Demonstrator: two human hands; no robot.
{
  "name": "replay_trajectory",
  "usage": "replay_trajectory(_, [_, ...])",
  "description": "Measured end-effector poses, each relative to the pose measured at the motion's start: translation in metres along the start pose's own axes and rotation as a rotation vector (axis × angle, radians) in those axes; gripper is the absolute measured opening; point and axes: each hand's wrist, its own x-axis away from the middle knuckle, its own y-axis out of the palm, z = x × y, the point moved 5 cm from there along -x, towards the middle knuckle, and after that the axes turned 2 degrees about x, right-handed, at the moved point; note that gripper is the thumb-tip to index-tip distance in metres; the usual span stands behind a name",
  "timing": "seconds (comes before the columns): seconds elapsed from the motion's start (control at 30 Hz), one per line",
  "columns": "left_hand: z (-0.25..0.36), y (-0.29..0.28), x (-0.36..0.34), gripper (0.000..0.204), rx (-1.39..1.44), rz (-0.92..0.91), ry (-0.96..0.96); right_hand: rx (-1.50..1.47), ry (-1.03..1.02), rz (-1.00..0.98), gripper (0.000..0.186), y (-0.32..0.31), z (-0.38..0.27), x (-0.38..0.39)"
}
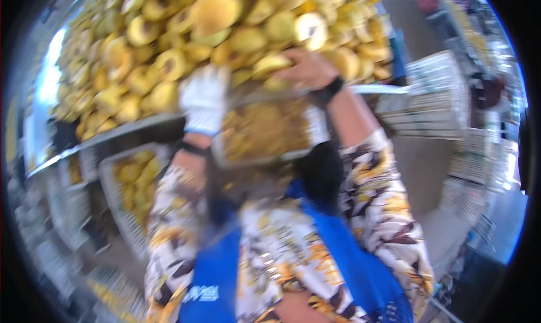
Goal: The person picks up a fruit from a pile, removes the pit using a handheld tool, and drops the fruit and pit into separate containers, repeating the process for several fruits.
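Blur keeps me from telling whether left hand (pixel 204 97) or right hand (pixel 310 70) has its grip spread or pinching, and hasty sweeping could knock the fruit half (pixel 269 65) touching the right off the near desk (pixel 155 121) edge.

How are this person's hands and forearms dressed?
The left hand wears a white glove with a bluish cuff edge; the right hand is ungloved. Each wrist has a dark band. The long sleeves are whitish, patterned in yellow-orange and dark brown. Blur hides finer detail.
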Motion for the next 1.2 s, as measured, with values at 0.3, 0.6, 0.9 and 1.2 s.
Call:
replay_trajectory(0.3, [0.018, -0.012, -0.002, 0.078, 0.004, 0.002, -0.191, -0.198, 0.193, 0.1, 0.046, -0.019, -0.013, 0.037])
replay_trajectory(0.6, [0.027, -0.02, -0.006, 0.065, 0.095, 0.17, -0.204, -0.153, 0.098, 0.864, 0.041, -0.185, 0.036, 0.056])
replay_trajectory(0.9, [0.035, -0.009, -0.015, 0.069, 0.113, 0.16, -0.195, 0.375, 0.417, 1.204, 0.044, -0.31, 0.144, -0.002])
replay_trajectory(1.2, [0.022, -0.021, 0.005, 0.068, 0.033, 0.076, -0.252, 0.746, 0.568, 0.382, 0.041, -0.264, 0.2, -0.083])
